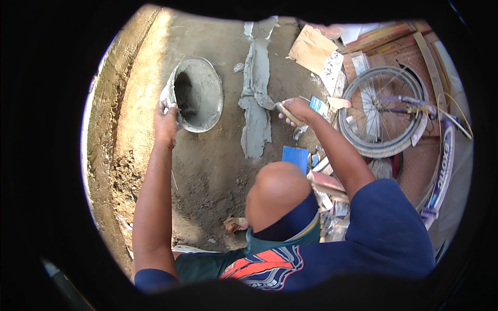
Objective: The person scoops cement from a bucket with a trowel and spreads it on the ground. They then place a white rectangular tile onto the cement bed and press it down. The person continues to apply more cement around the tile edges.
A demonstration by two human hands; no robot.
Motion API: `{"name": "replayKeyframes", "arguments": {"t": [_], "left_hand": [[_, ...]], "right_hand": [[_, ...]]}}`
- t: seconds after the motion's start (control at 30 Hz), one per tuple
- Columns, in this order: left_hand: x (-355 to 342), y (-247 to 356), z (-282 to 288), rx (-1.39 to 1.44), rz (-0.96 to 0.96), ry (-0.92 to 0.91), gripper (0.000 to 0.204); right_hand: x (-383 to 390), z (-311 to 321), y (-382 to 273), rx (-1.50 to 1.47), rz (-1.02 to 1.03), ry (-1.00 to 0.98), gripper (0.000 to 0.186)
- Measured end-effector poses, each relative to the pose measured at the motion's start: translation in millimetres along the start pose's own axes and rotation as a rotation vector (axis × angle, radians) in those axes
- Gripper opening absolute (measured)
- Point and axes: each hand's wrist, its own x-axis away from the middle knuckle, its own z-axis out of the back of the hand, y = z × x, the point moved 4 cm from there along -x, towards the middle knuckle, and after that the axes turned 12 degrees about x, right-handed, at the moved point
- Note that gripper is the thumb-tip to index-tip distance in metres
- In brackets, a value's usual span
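At the far left, a rough earthen edge (122, 111) runs up beside a strip of bare, sunlit ground (148, 78). Just right of it, the person's left hand (166, 123) is clamped on the near-left rim of a round bucket (210, 98), fingers curled over the lip. The bucket is tilted, its wide mouth turned mostly toward the camera; grey mortar coats the inside, and a dark shadow fills its left part.

Below and to the right, a crumpled piece of brown paper (236, 224) lies on the soil, near the person's bare knee (280, 186). Above these, a long, uneven band of wet grey mortar (256, 127) stretches up the ground, well apart from the bucket. At its right edge is a trowel (287, 115), the blade so smeared that its outline blends with the band. The right hand (299, 109) is closed around the trowel's handle, fingers wrapped beneath it.

Nearer the knee lies a flat blue square (295, 157), with mixed scraps beside it. Farther up sits a brown sheet (313, 47). At the right, a spoked bicycle wheel (358, 143) lies beside a purple-and-white bicycle tube (444, 155).
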Motion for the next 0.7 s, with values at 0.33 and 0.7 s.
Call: {"name": "replayKeyframes", "arguments": {"t": [0.33,0.7], "left_hand": [[17.5,-4.7,104.0,0.072,0.098,0.093,0.006],[53.8,-35.2,163.7,0.18,0.177,0.139,0.011]], "right_hand": [[89.6,-82.3,36.3,0.15,-0.103,0.03,0.034],[165.4,-275.2,109.4,-0.057,-0.164,0.509,0.036]]}}
